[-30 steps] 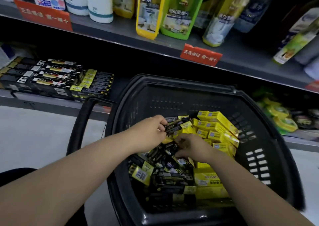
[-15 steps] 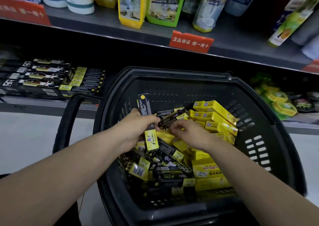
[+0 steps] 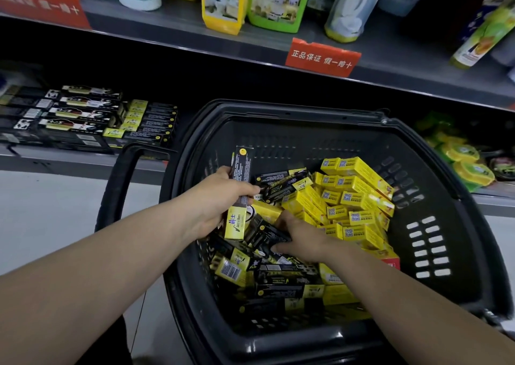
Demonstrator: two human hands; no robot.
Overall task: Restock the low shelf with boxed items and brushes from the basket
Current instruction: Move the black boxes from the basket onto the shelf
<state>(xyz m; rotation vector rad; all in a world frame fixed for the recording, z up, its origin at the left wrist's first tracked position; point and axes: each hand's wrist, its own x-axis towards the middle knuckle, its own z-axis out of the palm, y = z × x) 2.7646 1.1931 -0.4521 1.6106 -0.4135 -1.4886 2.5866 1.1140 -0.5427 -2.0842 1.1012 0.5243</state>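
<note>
1. Low shelf [image 3: 55, 160], far left: flat rows of long black cardboard boxes [image 3: 83, 114] lie on it, with a second block of black boxes with yellow ends just beside them on the right.
2. Curved black basket handle [image 3: 118, 186]: it stands up in front of the shelf edge, at the left side of the black plastic basket [image 3: 292, 141].
3. Left hand [image 3: 220, 200]: it is over the left part of the basket. The grip is clamped, fingers and thumb curled round the middle of a long black-and-yellow carton [image 3: 240, 194]. The carton is held almost upright, black end up and yellow end down, and its lower end is near the loose cartons below.
4. Right hand [image 3: 303, 239]: it is low in the basket centre, among the stock. The grip is closed on one end of a short black carton [image 3: 266, 232], with the thumb below and the fingers over the top; the fingertips are partly hidden. This carton lies tilted on the pile, just beside the yellow end of the held carton.
5. Basket contents: black-and-yellow cartons fill the left and near parts, and small yellow cardboard boxes [image 3: 359, 197] are heaped at the right, touching one another.
6. Upper shelf: upright bottles and pouches [image 3: 276, 2] stand in a row, and a red rail label [image 3: 323, 58] hangs on its front edge.
7. Far right, low shelf level: round green-and-yellow packs [image 3: 462, 155] lie behind the basket rim.
</note>
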